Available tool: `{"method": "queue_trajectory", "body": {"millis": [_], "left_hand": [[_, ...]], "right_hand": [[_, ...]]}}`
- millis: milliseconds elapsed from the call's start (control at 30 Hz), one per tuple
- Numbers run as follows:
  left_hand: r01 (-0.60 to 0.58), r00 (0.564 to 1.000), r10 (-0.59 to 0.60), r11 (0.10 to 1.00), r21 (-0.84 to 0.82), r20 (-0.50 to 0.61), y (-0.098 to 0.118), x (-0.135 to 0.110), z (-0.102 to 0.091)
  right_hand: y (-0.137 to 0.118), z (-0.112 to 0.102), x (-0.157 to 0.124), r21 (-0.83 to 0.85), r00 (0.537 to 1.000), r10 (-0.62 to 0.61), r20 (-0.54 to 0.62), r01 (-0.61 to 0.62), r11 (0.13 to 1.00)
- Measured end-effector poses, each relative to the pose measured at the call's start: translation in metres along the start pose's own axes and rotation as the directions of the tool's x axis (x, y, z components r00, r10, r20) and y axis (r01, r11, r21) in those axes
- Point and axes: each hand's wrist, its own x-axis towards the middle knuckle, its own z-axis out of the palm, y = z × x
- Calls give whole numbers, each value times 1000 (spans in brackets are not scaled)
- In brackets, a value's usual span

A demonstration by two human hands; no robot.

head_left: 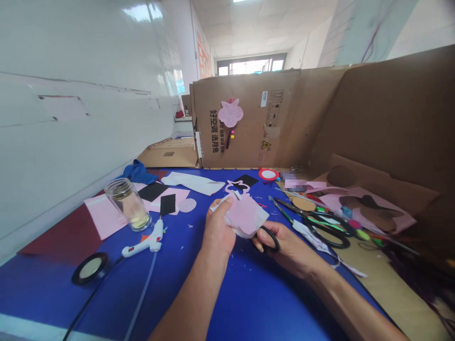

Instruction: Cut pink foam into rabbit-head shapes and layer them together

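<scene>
**Pink felt piece (245, 215) pinched in L hand (218, 227), black-handled scissors (268, 240) in R hand (284, 248)**

Felt sits above the table, white backing (245, 233) showing along its lower edge. L thumb (227, 201) lies on top near the felt's left edge, other L fingers curled closed beneath it, so piece is gripped between them. R fingers (258, 246) are closed round the scissors' loop handle, right by the felt's lower edge; blades hidden behind the piece, so can't tell if they touch it.

Just past the felt, on the blue table mat (227, 303), lies a pink cut-out outline (236, 187) w/ a black felt scrap (245, 181) behind it. L of the hands: white hot glue gun (142, 239), black felt strip (168, 204), glass jar (128, 203) w/ yellowish liquid, pink felt sheets (104, 215), roll of black ribbon (90, 268). R of the hands: second scissors (329, 229) w/ black and green handles, lying near a white felt strip (309, 232), pink sheets and brown cut-outs (369, 213). Behind all, cardboard panel (245, 118) w/ pink felt rabbit-head ornament (230, 113) hanging on it.
</scene>
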Motion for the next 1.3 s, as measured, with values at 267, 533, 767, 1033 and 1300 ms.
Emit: {"method": "queue_trajectory", "body": {"millis": [267, 533, 767, 1033, 1300], "left_hand": [[-10, 1000, 10, 1000, 15, 15, 1, -1, 1], [11, 1000, -12, 999, 41, 19, 2, 0, 1], [10, 999, -12, 999, 44, 38, 2, 2, -1], [36, 998, -39, 998, 58, 50, 4, 2, -1], [44, 996, -49, 996, 72, 74, 2, 1, -1]], "right_hand": [[-3, -1, 0, -20, 1000, 11, 5, -11, 1000], [-3, -6, 0, -33, 1000, 12, -6, -12, 999], [-4, -10, 0, -49, 1000, -2, 5, 2, 999], [-11, -18, -3, -117, 1000, 5, 20, -2, 993], [-13, -18, -5, -108, 999, 20, 46, -15, 994]]}}
